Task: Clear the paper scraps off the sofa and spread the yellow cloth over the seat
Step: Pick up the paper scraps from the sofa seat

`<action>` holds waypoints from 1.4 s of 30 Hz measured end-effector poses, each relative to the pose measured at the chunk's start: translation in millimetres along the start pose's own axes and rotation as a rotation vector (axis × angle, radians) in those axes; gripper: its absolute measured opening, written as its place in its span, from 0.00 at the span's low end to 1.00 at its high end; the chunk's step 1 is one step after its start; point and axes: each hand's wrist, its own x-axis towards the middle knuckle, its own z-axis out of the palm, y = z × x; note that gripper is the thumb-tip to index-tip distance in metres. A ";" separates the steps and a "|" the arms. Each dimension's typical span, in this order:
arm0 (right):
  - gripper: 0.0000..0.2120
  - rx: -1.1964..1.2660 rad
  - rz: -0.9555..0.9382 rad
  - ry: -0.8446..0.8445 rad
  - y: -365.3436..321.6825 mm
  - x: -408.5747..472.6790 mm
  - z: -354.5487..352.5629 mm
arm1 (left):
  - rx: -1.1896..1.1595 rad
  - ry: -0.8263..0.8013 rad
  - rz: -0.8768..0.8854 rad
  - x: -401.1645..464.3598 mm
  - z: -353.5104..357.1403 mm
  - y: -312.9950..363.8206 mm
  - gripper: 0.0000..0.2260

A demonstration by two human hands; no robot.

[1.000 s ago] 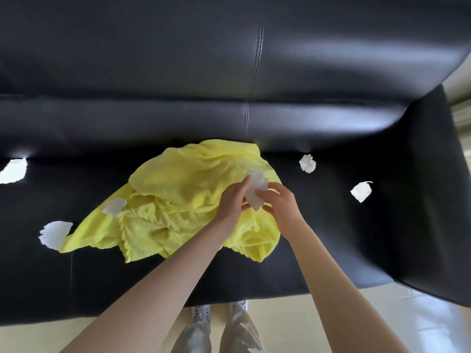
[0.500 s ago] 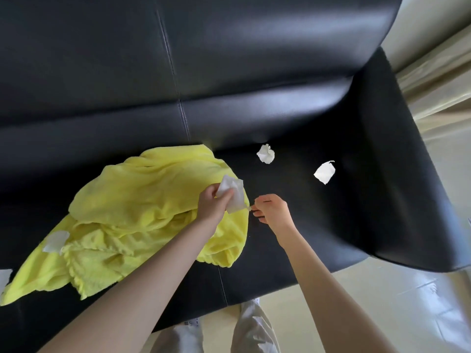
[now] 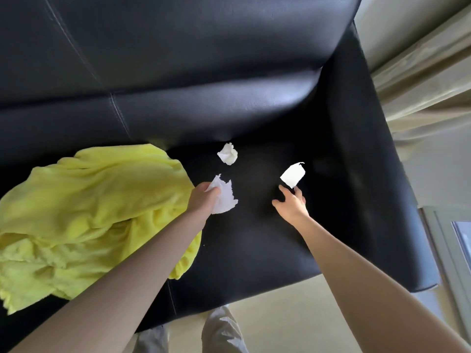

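Black sofa [image 3: 229, 103] as landmark. Yellow cloth [image 3: 84, 212] lies bunched on sofa seat, left part. Left hand [image 3: 204, 200] over seat at cloth's right edge, fingers pinching white paper scrap [image 3: 225, 197]. Crumpled scrap [image 3: 227, 154] lies on seat near backrest. Flat scrap [image 3: 293, 175] on seat toward sofa's right arm. Right hand [image 3: 290, 202] over seat, fingers spread, fingertips just beside flat scrap; contact unclear.
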 end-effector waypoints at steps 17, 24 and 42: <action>0.22 0.022 -0.872 0.375 -61.6 -32.1 46.4 | -0.207 0.148 -0.212 31.7 -3.2 -4.7 0.13; 0.20 -0.066 -1.001 0.133 -75.2 -44.9 60.9 | -0.195 0.092 -0.236 32.5 -23.8 -10.3 0.22; 0.28 -0.356 -0.579 -0.021 -95.1 24.6 51.8 | -0.044 0.232 -0.166 33.0 -44.3 -45.2 0.24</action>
